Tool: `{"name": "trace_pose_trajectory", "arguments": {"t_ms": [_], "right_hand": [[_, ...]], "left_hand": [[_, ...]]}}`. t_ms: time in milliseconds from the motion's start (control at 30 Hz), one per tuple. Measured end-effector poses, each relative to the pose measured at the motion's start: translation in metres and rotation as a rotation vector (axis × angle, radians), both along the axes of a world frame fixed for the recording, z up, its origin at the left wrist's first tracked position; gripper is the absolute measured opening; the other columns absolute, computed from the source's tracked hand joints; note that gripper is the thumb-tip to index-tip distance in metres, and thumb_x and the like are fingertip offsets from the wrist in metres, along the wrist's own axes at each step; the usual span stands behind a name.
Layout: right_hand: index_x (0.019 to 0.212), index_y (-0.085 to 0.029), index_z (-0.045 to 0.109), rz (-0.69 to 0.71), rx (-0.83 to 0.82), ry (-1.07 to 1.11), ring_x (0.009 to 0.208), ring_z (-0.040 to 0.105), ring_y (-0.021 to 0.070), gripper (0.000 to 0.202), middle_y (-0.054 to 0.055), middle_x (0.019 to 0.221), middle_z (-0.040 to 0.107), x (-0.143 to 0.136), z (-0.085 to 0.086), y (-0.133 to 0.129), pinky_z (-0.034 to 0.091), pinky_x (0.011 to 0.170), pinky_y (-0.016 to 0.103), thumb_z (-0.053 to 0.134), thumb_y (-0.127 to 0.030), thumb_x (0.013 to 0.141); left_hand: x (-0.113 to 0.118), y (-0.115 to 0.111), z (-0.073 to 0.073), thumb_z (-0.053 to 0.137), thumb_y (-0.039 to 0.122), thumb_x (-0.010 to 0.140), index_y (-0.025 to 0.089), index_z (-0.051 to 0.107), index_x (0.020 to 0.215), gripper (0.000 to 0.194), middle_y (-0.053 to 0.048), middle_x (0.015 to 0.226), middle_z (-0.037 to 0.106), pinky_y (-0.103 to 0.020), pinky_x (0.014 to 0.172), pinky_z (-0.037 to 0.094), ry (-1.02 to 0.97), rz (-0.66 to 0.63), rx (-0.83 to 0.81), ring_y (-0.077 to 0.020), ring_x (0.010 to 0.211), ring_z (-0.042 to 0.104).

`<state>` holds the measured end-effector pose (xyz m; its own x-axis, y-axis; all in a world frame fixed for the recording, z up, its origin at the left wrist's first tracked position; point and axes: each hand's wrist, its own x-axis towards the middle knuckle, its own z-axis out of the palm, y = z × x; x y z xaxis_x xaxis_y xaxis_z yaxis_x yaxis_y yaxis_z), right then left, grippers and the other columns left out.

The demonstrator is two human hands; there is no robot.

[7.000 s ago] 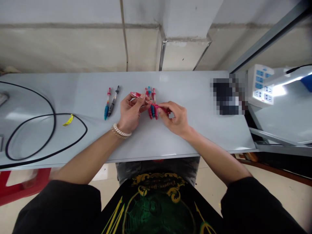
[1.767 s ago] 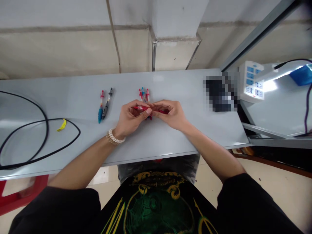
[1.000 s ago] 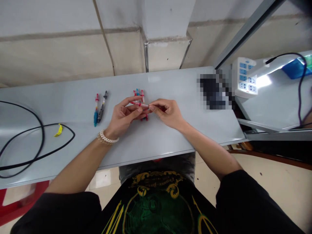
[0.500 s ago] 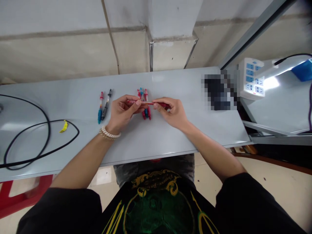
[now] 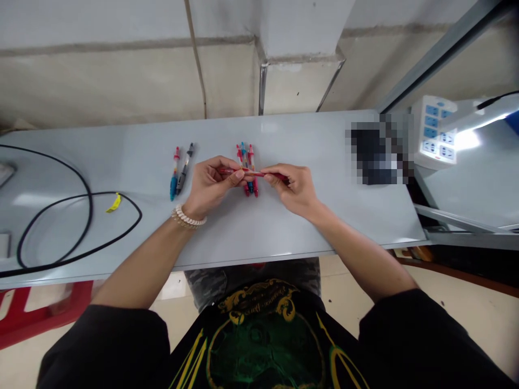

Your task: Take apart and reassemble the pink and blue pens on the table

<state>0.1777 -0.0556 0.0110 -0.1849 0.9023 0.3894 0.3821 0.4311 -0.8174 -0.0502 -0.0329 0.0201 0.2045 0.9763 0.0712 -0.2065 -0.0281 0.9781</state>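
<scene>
A red pen (image 5: 256,173) is held level above the table between my two hands. My left hand (image 5: 217,182) is closed on its left end, with thumb and fingers pinching it. On the right end, my right hand (image 5: 292,187) grips the pen in a pinch. Just behind and below it lies a small group of pens (image 5: 251,155), red ones and a blue one, partly covered by my fingers. To the left of my left hand, a blue pen with a red top (image 5: 174,178) lies beside a grey and black pen (image 5: 184,172).
A black cable (image 5: 90,210) with a yellow tag (image 5: 114,202) loops over the left of the grey table (image 5: 251,237). A blurred dark object (image 5: 371,156) is at the right. Beyond it a white power strip (image 5: 436,132) is fixed near a metal frame.
The camera view has shifted, so the table and pens appear a little further right. Both hands still hold the red pen in nearly the same pose.
</scene>
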Motion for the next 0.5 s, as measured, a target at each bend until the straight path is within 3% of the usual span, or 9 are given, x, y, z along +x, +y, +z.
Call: {"name": "trace_pose_trajectory", "arguments": {"t_ms": [267, 500], "right_hand": [[0.118, -0.025, 0.083, -0.027, 0.119, -0.041, 0.084, 0.073, 0.018, 0.028, 0.006, 0.103, 0.084, -0.005, -0.008, -0.002, 0.059, 0.08, 0.033, 0.064, -0.044, 0.11], [0.128, -0.025, 0.08, 0.006, 0.127, -0.056, 0.089, 0.076, 0.0182, 0.028, 0.007, 0.113, 0.086, -0.008, -0.015, -0.003, 0.061, 0.078, 0.033, 0.062, -0.036, 0.11]], "left_hand": [[0.005, 0.0, -0.002, 0.101, 0.048, 0.082, 0.022, 0.074, 0.114, 0.049, -0.007, 0.097, 0.087, -0.034, 0.083, 0.072, -0.058, 0.039, -0.008, -0.0233, 0.09, 0.086], [0.009, 0.002, -0.003, 0.105, 0.043, 0.077, 0.023, 0.076, 0.102, 0.043, -0.002, 0.104, 0.087, -0.027, 0.087, 0.07, -0.218, 0.056, -0.065, -0.0169, 0.095, 0.085]]}}
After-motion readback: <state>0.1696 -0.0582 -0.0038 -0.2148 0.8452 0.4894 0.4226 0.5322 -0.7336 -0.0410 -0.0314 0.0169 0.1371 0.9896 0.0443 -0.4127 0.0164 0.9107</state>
